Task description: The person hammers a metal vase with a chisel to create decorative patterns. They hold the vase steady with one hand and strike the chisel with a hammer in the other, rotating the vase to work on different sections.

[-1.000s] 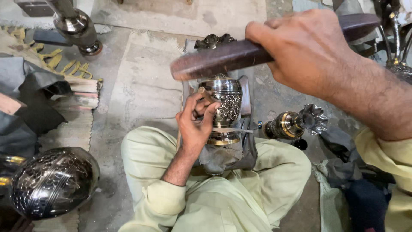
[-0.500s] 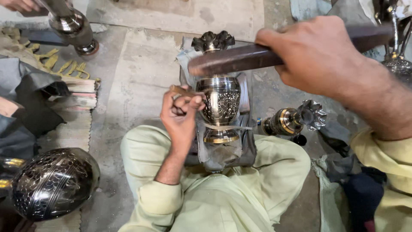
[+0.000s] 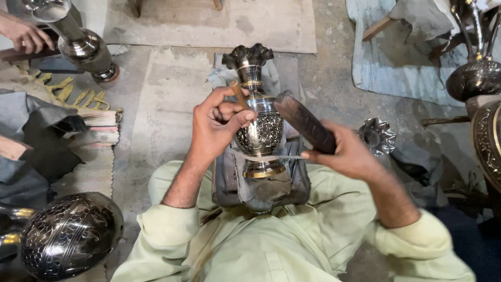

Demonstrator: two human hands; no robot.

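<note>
An engraved metal vase [image 3: 260, 116] with a scalloped dark rim lies on a grey cloth pad [image 3: 261, 185] across my lap. My left hand [image 3: 218, 122] pinches a thin rod-like tool [image 3: 241, 97] whose tip rests on the vase's patterned belly. My right hand [image 3: 348, 154] grips a dark wooden mallet [image 3: 304, 121], its head lowered close beside the vase and the tool. A thin band runs across the vase near its foot.
A large engraved metal pot [image 3: 70, 235] sits at lower left. Another person's hand [image 3: 23, 34] holds a silver vase [image 3: 81, 42] at upper left. A small scalloped metal piece [image 3: 378, 136] lies at right, beside more metalware [image 3: 477, 78]. Folded cloth [image 3: 96, 136] lies on the floor.
My right hand has swung the mallet down from high in front of the camera to beside the vase. My left hand shifted up along the vase with the tool.
</note>
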